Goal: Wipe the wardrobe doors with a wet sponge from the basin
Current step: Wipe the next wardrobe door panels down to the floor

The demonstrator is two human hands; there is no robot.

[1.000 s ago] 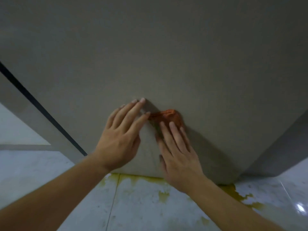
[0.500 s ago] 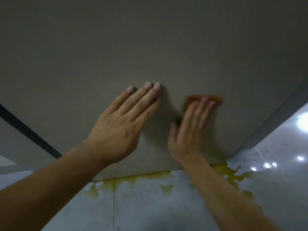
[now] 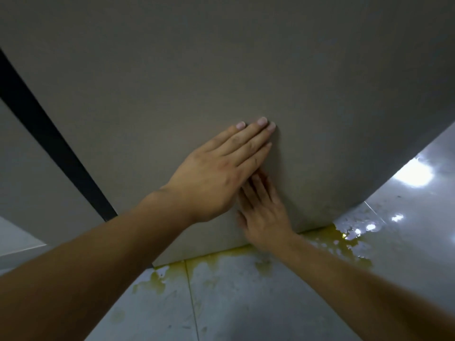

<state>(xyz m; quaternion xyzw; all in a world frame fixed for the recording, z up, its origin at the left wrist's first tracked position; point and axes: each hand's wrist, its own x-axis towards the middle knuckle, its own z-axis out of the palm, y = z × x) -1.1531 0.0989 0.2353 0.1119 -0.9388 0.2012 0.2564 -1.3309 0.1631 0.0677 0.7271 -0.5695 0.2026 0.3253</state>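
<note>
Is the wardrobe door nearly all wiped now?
Hard to say. Done: yellow drips pooled on the floor below suggest some wiping. In hand: left hand rests on the door, right hand presses low down, sponge hidden. Left: the wide door area above, probably.

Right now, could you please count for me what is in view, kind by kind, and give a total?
Hands: 2, the left hand and the right hand.
Grey door panels: 2, the near panel under the hands and the far panel beyond the dark gap.
Dark gap: 1.
Yellow spill on the floor: 1.
Total: 6.
</note>
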